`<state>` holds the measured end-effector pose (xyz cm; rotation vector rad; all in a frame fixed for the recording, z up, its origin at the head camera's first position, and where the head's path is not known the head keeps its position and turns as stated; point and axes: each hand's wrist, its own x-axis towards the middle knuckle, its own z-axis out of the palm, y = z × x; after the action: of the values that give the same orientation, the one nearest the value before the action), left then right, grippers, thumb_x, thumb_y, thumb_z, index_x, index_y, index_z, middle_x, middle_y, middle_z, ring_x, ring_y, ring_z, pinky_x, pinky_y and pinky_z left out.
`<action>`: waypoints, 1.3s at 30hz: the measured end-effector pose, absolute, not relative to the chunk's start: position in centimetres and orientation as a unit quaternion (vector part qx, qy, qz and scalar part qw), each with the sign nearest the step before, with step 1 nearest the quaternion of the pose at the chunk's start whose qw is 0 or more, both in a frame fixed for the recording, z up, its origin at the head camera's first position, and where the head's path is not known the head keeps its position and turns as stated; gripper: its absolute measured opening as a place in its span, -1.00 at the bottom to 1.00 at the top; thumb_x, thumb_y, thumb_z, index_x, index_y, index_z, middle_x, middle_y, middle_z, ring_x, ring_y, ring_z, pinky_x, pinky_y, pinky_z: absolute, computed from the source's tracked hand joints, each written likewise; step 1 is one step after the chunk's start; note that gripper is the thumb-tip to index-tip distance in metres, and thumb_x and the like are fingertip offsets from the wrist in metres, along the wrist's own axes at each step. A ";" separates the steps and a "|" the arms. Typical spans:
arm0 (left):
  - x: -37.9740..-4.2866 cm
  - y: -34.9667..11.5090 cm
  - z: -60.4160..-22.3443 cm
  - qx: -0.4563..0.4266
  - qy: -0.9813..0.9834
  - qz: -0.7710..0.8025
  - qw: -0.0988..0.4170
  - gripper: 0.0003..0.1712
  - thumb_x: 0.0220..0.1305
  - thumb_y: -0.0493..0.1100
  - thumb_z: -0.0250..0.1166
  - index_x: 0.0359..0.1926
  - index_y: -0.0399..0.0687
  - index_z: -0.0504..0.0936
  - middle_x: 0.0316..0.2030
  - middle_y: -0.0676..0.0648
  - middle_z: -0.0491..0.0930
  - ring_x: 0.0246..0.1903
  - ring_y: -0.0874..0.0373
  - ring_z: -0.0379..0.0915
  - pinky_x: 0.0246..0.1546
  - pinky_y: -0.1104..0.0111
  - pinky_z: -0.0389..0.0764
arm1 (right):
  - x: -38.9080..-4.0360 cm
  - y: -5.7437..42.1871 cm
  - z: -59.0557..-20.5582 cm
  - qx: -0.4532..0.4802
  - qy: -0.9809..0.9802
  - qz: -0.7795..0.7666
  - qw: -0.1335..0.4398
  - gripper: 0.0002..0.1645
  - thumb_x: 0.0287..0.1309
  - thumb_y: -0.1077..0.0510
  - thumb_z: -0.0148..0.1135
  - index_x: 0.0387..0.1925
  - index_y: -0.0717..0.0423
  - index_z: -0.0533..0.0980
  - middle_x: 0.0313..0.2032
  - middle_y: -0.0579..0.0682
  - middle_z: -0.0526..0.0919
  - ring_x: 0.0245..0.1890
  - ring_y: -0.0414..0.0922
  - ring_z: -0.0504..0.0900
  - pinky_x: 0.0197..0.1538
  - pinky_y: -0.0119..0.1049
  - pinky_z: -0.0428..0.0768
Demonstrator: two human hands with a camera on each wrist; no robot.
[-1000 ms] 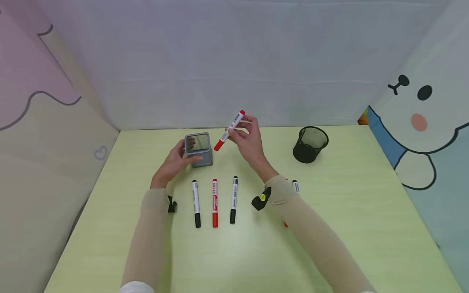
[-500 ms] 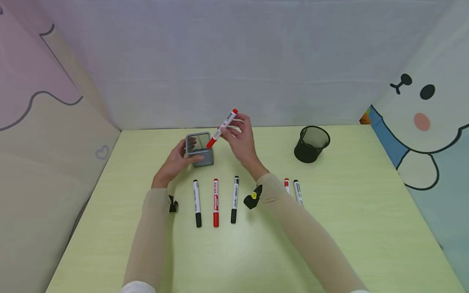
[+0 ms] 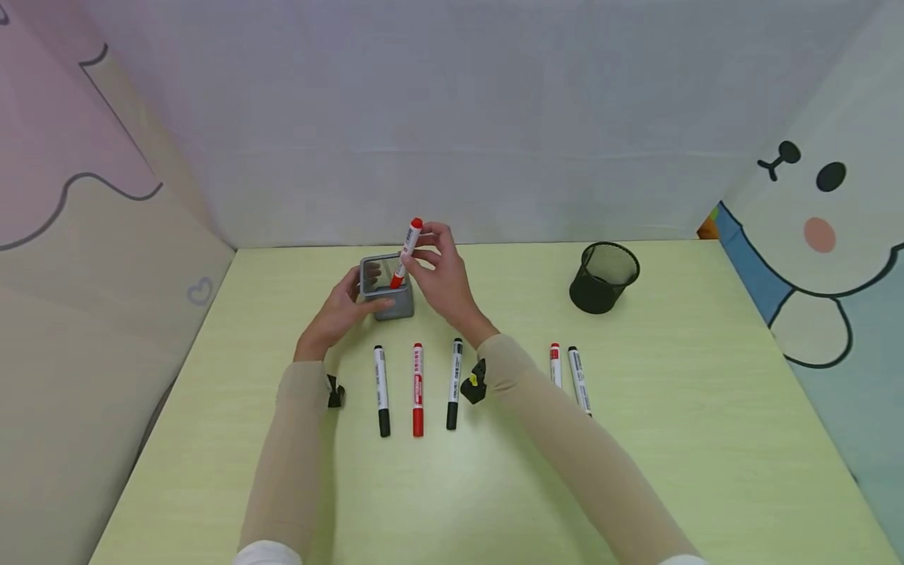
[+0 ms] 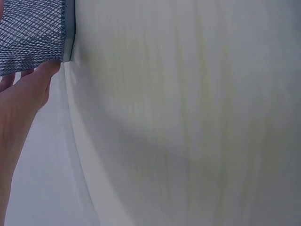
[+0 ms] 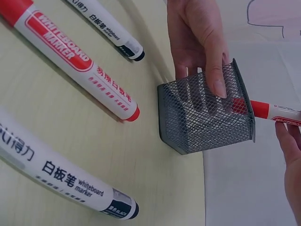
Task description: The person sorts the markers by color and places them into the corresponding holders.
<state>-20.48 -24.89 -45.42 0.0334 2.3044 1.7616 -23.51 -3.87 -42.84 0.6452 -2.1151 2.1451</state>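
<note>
My left hand (image 3: 337, 312) grips a square grey mesh pen holder (image 3: 398, 306), thumb on the near wall and fingers behind it. In the right wrist view those fingers show through the mesh of the pen holder (image 5: 207, 117). My right hand (image 3: 448, 281) pinches a red whiteboard marker (image 3: 410, 242), tilted over the holder's opening. The marker's red cap (image 5: 260, 109) has its tip inside the rim. Only part of the left hand (image 4: 28, 94) and the pen holder (image 4: 33, 33) appear in the left wrist view.
Toward the front lie a black-capped marker (image 3: 382, 391), a red marker (image 3: 418, 390) and another black-capped one (image 3: 454, 384). My right forearm partly covers a red-ended marker (image 3: 555, 365) and a black-ended one (image 3: 579, 380). A round black mesh cup (image 3: 596, 294) stands back right.
My right hand has moved left with the red marker, from right of the pen holder to over it, and the cap end now dips inside. My left hand stays on the holder.
</note>
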 end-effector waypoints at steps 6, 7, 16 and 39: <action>-20.5 -24.9 -45.5 0.019 0.777 0.617 0.122 -0.01 0.30 -0.22 0.46 0.59 -0.07 0.08 0.54 -0.16 0.11 0.60 -0.09 -0.23 0.51 -0.09 0.04 | -23.2 -4.5 -43.2 0.245 -0.707 0.663 0.028 -0.43 0.39 0.37 0.23 0.32 0.13 0.25 0.12 0.17 0.49 0.15 0.05 0.64 0.14 -0.23 0.64; -20.5 -24.9 -45.6 0.019 0.777 0.618 0.122 -0.01 0.30 -0.22 0.46 0.59 -0.06 0.09 0.54 -0.15 0.11 0.59 -0.09 -0.23 0.51 -0.09 0.04 | -23.1 -4.6 -43.2 0.255 -0.712 0.654 0.027 -0.43 0.40 0.36 0.23 0.33 0.13 0.24 0.12 0.16 0.49 0.16 0.05 0.63 0.16 -0.25 0.63; -20.9 -25.0 -45.9 0.034 0.763 0.634 0.118 -0.03 0.32 -0.25 0.44 0.59 -0.05 0.09 0.56 -0.12 0.05 0.60 -0.05 -0.23 0.50 -0.08 0.06 | -23.3 -5.1 -43.8 0.346 -0.781 0.519 0.036 -0.47 0.47 0.26 0.16 0.36 0.15 0.24 0.13 0.09 0.49 0.14 -0.09 0.57 0.23 -0.40 0.53; -20.7 -25.5 -46.7 0.058 0.748 0.650 0.117 -0.13 0.43 -0.35 0.26 0.61 -0.13 0.02 0.59 -0.13 0.01 0.58 0.01 -0.22 0.52 -0.03 0.01 | -23.0 -6.0 -43.8 0.452 -0.838 0.305 0.025 -0.51 0.54 0.23 0.01 0.42 0.07 0.33 0.26 0.06 0.42 -0.06 -0.13 0.56 0.01 -0.37 0.58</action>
<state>-20.75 -25.53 -46.70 0.1693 2.1905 1.9028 -23.02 -5.96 -43.81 1.3968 -2.5908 0.9434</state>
